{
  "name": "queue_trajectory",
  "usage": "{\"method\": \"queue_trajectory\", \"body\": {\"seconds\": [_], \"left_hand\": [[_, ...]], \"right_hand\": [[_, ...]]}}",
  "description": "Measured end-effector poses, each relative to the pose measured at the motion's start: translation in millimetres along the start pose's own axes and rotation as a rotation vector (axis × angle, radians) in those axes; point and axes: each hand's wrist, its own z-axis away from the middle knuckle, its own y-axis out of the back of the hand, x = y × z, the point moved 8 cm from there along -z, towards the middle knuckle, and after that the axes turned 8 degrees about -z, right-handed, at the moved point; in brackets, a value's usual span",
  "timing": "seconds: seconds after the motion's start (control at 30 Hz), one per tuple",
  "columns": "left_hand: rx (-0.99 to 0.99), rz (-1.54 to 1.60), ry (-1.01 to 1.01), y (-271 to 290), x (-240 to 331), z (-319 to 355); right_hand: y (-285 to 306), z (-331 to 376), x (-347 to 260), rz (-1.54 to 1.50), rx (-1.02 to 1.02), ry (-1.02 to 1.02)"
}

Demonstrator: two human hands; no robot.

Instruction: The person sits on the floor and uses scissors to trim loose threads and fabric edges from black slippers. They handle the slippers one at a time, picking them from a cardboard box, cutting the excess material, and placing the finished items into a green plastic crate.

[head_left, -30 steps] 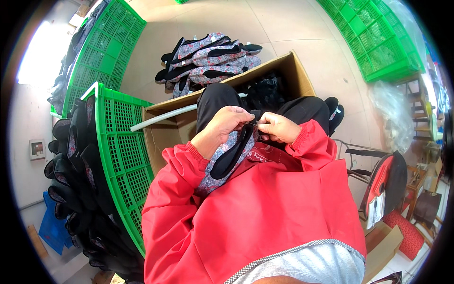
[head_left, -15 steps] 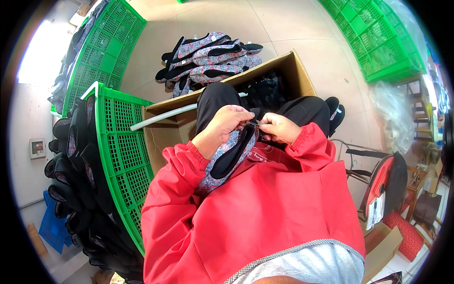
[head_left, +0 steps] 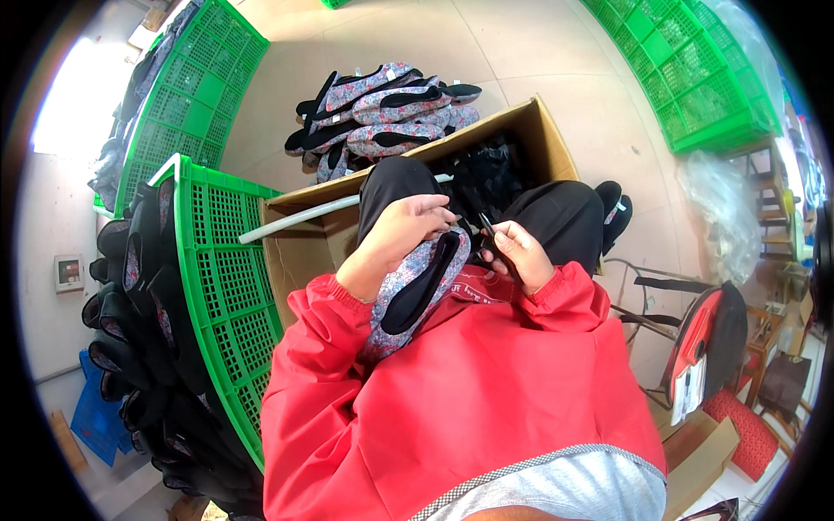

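Note:
My left hand [head_left: 408, 227] is closed on the end of a floral fabric slipper [head_left: 417, 286] with a black-edged opening, which lies on my lap against the red apron. In my right hand [head_left: 519, 250] is a small dark pointed tool [head_left: 486, 223], perhaps thread snips; the fingers hide most of it. Its tip points up and stands a little to the right of the slipper's end, apart from it. Between my knees is an open cardboard box [head_left: 556, 143] with black scraps [head_left: 486, 174] inside.
A pile of floral slippers [head_left: 391, 108] lies on the floor beyond the box. A pale rod [head_left: 300, 217] lies across the box. Green crates [head_left: 230, 295] stand left, with black slippers [head_left: 130, 321] beside them; another green crate [head_left: 695, 78] is far right. A chair [head_left: 708, 339] stands right.
My hands, together at the slipper's end before, are now apart. The right hand has drawn right and slightly down with the tool, whose tip now shows.

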Motion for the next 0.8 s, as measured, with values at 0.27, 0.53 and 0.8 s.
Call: {"method": "queue_trajectory", "body": {"seconds": [0.27, 0.53, 0.8], "left_hand": [[0.024, -0.959, -0.565, -24.4, 19.5, 31.8], [0.205, -1.237, -0.496, -31.4, 20.6, 30.6], [0.450, -1.341, -0.604, -19.7, 48.3, 22.6]], "right_hand": [[-20.7, -3.0, 13.0, 0.052, 0.070, 0.074], [-14.8, -19.2, 17.7, 0.524, 0.285, 0.233], [-35.9, -24.1, -11.5, 0.724, 0.369, 0.393]]}}
